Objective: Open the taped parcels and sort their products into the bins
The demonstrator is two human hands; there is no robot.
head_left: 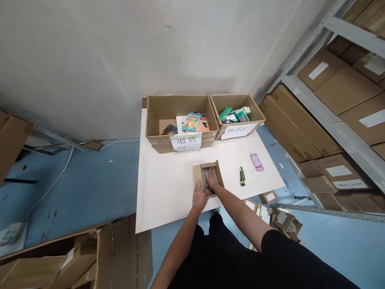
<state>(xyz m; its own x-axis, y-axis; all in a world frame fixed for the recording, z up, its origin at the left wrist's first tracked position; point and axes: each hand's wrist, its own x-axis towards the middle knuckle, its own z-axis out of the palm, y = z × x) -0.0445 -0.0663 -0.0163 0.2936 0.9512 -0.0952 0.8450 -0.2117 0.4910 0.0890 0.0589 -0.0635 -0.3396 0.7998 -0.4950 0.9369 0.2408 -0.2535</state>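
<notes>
In front of me on the white table is a small opened cardboard box (220, 175), its flaps folded out. Inside it lies a greyish item in what looks like clear plastic wrap (205, 172); its kind cannot be made out. My left hand (199, 196) grips the box at its near left edge, fingers over the left flap. Reaching into the box, my right hand (211, 179) lies with fingers spread on the wrapped item. Right of the box, a black and yellow utility knife (242, 176) rests on the tabletop, with a blurred pinkish-purple thing (256, 161) beyond it.
At the table's (159, 180) back stand a large carton (159, 145) holding booklets and a smaller carton (255, 114) with green and white packs, both with handwritten signs. Shelving (331, 108) full of boxes rises on the right. A big carton (120, 253) of parcels sits lower left.
</notes>
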